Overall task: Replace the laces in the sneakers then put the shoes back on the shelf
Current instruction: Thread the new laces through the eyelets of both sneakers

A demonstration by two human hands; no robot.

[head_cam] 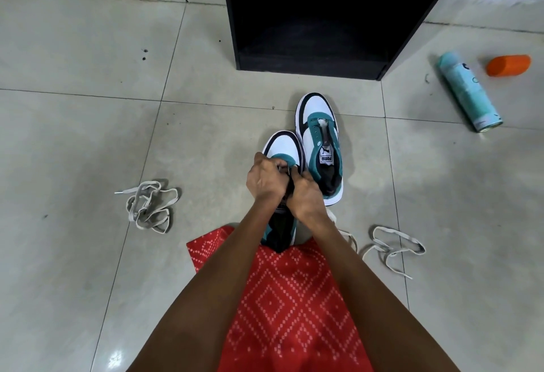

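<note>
Left grip [265, 180] and right grip [306, 197] are both curling tight on the near sneaker [284, 144] at its eyelet row, seemingly pinching a dark lace end, too small to confirm; sneaker is sitting on the floor [88, 136] near-side of the black shelf [309, 59], far sneaker [321, 124] just beside it, right. Lace is likely handling soft, light, floppy, so pinching its stiff tip is looking best; far sneaker's tongue label is reading PUMA.

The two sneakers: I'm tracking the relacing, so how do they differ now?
The near sneaker is gripped by the left hand and right hand at its eyelets; the far sneaker is held by neither. The far sneaker's eyelets are bare and its tongue shows; the near sneaker's are hidden. Both are white, teal and black.
</note>
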